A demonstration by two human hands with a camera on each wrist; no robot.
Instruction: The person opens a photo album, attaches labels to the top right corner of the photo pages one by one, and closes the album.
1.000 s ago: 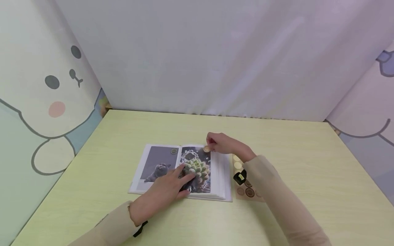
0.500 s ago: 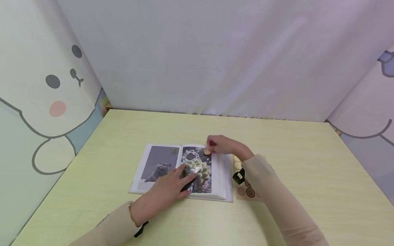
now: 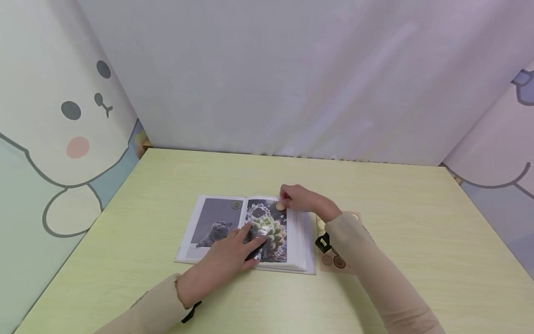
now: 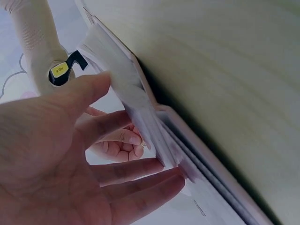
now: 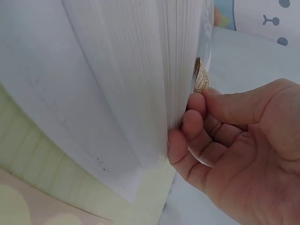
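Note:
An open photo album (image 3: 298,241) lies on the table, a grey cat photo (image 3: 212,220) on its left page and a succulent photo (image 3: 269,227) on its right. My left hand (image 3: 223,260) rests across the lower middle of the pages with fingers spread; the left wrist view shows those fingers (image 4: 126,171) against the album. At the succulent photo's upper right corner, my right hand (image 3: 302,198) pinches a round gold-brown sticker (image 5: 201,82) between thumb and forefinger. The sticker's lower part meets the photo; part of it is hidden by the fingertips. Another round sticker (image 3: 236,205) sits on the cat photo's upper right corner.
A sheet of round stickers (image 3: 327,267) lies right of the album, partly under the right forearm. The pale yellow-green table (image 3: 400,222) extends around both. Curtains (image 3: 267,83) with cartoon prints at the sides stand behind and beside it.
My right hand has moved slightly down toward the page, and the sticker now lies flatter against the photo's corner. The left hand has stayed in place.

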